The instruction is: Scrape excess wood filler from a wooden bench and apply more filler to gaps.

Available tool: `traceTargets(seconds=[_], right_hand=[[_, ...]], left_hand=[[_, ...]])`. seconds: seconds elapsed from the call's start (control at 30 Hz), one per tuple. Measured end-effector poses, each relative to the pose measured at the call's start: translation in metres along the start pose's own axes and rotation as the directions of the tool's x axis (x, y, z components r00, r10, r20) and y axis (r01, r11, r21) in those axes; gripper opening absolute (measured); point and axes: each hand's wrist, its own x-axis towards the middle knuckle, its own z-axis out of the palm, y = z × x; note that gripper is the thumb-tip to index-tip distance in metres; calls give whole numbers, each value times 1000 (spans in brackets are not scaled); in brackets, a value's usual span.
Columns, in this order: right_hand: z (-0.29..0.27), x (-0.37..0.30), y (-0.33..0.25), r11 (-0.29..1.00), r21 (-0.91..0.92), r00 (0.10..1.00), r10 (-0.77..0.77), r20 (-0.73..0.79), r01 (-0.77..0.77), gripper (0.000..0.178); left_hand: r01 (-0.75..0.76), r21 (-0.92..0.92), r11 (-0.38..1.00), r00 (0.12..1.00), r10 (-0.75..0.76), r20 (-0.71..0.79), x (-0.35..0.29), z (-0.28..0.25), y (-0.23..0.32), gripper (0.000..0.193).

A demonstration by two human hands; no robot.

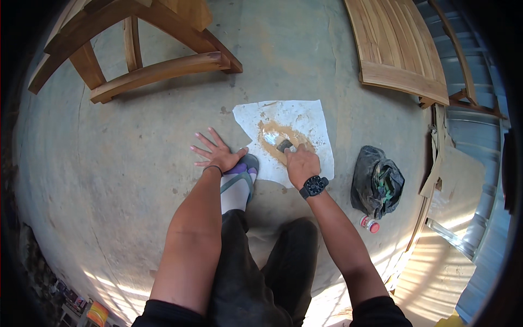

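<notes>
A white sheet (318, 117) with torn edges lies on the concrete floor. On it a ring of brown powder (268, 143) surrounds a whitish wet patch (271, 135). My right hand (303, 165), a black watch on its wrist, grips a small dark flat scraper (284, 145) whose blade is pressed into the mix; its handle is hidden in my fingers. With fingers spread, my left hand (219, 155) lies flat beside the sheet's left edge, its thumb near a sheet corner. Just below that hand is my sandalled foot (238, 182).
A wooden chair frame (158, 73) lies at the upper left. Slatted wooden furniture (400, 49) stands at the upper right. A black plastic bag (373, 182) and a small red-capped jar (370, 224) sit right of the sheet, near cardboard (452, 182) and metal sheeting (485, 201).
</notes>
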Motion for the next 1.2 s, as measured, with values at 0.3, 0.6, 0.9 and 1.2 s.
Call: traceTargets(seconds=[0.3, 0.6, 0.9, 1.2], right_hand=[[-36, 49, -26, 984, -76, 987, -156, 35, 158, 26], [-44, 5, 29, 993, 86, 980, -90, 175, 76, 35], [4, -56, -4, 925, 296, 969, 205, 138, -238, 50], [14, -99, 59, -6, 841, 811, 262, 524, -541, 34]], left_hand=[[-17, -11, 1000, 1000, 17, -11, -2, 3, 8, 142], [1, 11, 1000, 998, 0, -61, 0, 6, 1, 142], [-19, -16, 1000, 998, 18, -59, 2, 7, 2, 142], [-13, 1, 1000, 999, 13, -40, -3, 4, 5, 141]])
